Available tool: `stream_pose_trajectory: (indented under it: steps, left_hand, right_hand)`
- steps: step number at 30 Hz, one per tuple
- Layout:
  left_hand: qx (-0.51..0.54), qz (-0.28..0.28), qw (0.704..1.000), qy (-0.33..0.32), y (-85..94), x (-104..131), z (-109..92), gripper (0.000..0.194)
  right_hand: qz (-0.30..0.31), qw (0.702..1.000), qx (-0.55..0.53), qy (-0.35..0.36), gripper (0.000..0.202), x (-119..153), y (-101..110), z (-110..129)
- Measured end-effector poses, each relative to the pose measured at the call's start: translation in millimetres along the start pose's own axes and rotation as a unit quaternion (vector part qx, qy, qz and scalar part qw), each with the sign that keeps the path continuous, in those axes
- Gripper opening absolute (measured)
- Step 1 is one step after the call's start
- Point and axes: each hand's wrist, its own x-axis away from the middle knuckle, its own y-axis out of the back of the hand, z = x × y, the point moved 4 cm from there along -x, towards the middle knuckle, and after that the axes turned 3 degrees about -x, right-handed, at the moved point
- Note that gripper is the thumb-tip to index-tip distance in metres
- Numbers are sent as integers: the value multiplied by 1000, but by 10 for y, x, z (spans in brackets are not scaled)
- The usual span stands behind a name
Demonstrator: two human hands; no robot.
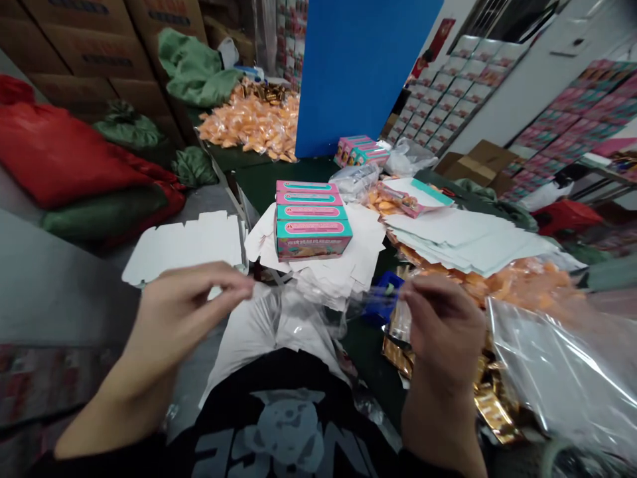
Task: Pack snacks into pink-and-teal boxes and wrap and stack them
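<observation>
A: Nearest the camera, what is recorded?

B: Black printed shirt at the bottom edge. Above it, both hands raised. Left hand (186,312): thumb and fingertips pinched narrow on the left edge of a clear plastic bag (303,318). Right hand (440,325): fingers curled, pinching the bag's right edge. Bag stretched between the two hands, over the lap, transparent and hard to trace.

A: Contents of the bag?

B: Cannot tell; film is see-through and blurred.

A: Just past the hands?

B: Right of the right hand, gold foil packets (490,401) in a heap, partly under a larger sheet of clear plastic (562,372). A small blue object (381,299) sits between the hands, behind the bag. To the left, a flat white die-cut carton blank (186,245) on the grey surface.

A: Middle distance?

B: Stack of pink and teal boxes (311,226) standing on loose white carton blanks. To its right, a fanned pile of white sheets (468,239) lying over orange wrapped packets (522,282).

A: Far field?

B: Upright blue board (365,73), more pink boxes (358,149) at its foot, a large heap of orange packets (253,123) to its left. Red sack (64,153) and green sacks (196,66) far left, brown cartons behind. Shelved boxes along the right wall.
</observation>
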Motion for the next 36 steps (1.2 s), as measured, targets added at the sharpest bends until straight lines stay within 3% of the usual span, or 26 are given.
stream_pose_trajectory:
  steps: [2, 5, 10, 14, 17, 21, 24, 27, 32, 36]
  left_hand:
    - [35, 3, 999, -1, 54, 195, -4, 11]
    - [37, 13, 999, 30, 46, 268, 157, 11]
    - [40, 25, 994, 101, -46, 88, 536, 9]
    - [59, 59, 991, 103, -90, -86, 680, 16]
    - [101, 107, 983, 108, -185, -234, 775, 18]
    - [204, 190, 952, 124, -443, -416, 1042, 23]
    - [302, 182, 914, 201, -632, -463, 1391, 26]
    - [362, 178, 865, 298, -792, -410, 1676, 27]
    - [366, 99, 863, 335, -856, -385, 1828, 31]
    - [383, 31, 840, 383, -918, -275, 1916, 34]
  right_hand:
    - [15, 1000, 12, 3, 6, 147, 76, 96]
    - [36, 999, 5, -13, 6, 188, 49, 31]
    - [74, 994, -40, -64, 2, 63, -122, -276]
    - [159, 980, -44, -109, 11, -57, -207, -428]
    - [208, 964, -69, -148, 32, -377, -336, -664]
    - [172, 947, -45, -269, 63, -1166, -643, -1368]
    - [195, 887, 8, -418, 67, -1616, -926, -1977]
    - [256, 829, 26, -496, 76, -1802, -1171, -2350]
    - [379, 777, -24, -502, 64, -1820, -1500, -2501]
    - [385, 760, -75, -518, 52, -1765, -1632, -2493]
